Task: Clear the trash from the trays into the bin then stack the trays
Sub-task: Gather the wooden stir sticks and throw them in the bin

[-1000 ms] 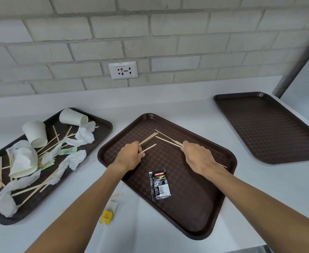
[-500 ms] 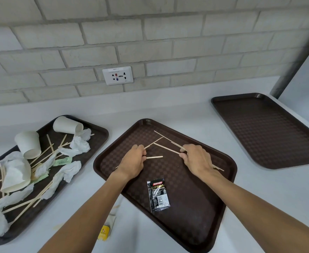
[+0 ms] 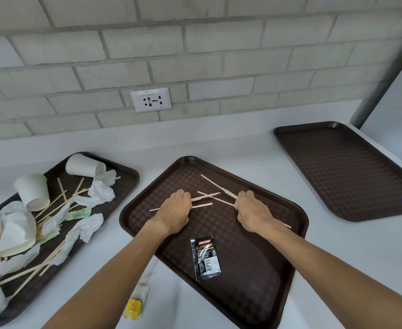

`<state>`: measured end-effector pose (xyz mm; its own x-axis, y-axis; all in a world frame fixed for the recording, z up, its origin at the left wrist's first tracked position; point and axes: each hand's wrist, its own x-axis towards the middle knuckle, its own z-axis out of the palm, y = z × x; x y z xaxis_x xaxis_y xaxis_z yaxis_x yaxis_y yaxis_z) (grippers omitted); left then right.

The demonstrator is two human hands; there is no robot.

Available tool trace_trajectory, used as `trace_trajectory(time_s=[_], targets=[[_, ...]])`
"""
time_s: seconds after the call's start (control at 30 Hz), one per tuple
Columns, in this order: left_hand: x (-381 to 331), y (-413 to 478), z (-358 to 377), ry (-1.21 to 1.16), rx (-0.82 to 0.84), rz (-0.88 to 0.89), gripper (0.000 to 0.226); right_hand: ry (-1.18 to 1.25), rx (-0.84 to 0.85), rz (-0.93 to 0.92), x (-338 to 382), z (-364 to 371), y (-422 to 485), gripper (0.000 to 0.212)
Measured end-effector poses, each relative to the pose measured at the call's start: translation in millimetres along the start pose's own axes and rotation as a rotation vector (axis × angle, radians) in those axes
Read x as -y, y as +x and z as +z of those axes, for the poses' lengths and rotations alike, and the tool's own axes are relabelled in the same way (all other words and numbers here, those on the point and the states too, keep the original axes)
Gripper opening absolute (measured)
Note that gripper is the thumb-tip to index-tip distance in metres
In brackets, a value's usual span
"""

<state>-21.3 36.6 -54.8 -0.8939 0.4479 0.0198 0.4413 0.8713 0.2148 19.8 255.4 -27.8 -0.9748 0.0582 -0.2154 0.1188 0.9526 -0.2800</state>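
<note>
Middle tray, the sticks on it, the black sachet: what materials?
The middle tray is likely moulded plastic: dark brown, matte, with an embossed checker texture and a raised rim. The sticks look like thin pale wood, flat and unfinished; they could be bamboo. The sachet is glossy plastic or foil film, judging by its glare and crinkles.

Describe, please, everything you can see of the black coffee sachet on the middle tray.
The black coffee sachet is a flat, glossy packet, foil or plastic by its look, with a red KOPIKO label, gold SUPREMO lettering and white fine print below. It lies face up, askew, on the middle tray near its front left edge, touching only the tray. The left hand and right hand grip wooden sticks farther back, apart from it. Whether it is torn open is unclear.
</note>
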Motion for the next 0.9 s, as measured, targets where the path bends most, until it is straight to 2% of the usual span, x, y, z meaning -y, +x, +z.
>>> trace_trajectory(time_s=[0.13, 0.23, 0.4, 0.5, 0.57, 0.73, 0.83, 0.9], targets=[[-0.1, 0.2, 2.6, -0.043, -0.024, -0.025, 0.013, 0.055, 0.032, 0.008, 1.4, -1.1, -1.9, 0.017], [-3.4, 3.3, -10.1, -0.328, -0.029, -0.107, 0.016, 0.200, 0.113, 0.003, 2.0, -8.6, 0.0, 0.006], [-19.5, 10.2, -31.8, -0.761, -0.024, -0.241, 0.014, 0.489, 0.151, -0.034, 8.4, -17.4, -1.2, 0.012], [-33.1, 16.8, -34.8, -1.066, 0.006, -0.390, 0.019, 0.565, 0.188, -0.086, 14.1, -21.3, -7.3, 0.019], [-40.6, 19.3, -36.5, -1.224, -0.013, -0.422, 0.019, 0.577, 0.218, -0.120, 16.1, -23.6, -11.9, 0.019], [-48.0, 24.7, -36.4, -1.305, -0.140, -0.466, 0.023, 0.587, 0.265, -0.149, 8.4, -22.9, -19.7, 0.021], [-54.6, 28.3, -39.1, -1.303, -0.170, -0.498, 0.030, 0.593, 0.201, -0.124, -3.7, -21.4, -24.6, 0.028], [-64.3, 29.5, -41.0, -1.331, -0.117, -0.478, 0.029, 0.632, 0.127, -0.088, -14.6, -23.0, -30.2, 0.038]])
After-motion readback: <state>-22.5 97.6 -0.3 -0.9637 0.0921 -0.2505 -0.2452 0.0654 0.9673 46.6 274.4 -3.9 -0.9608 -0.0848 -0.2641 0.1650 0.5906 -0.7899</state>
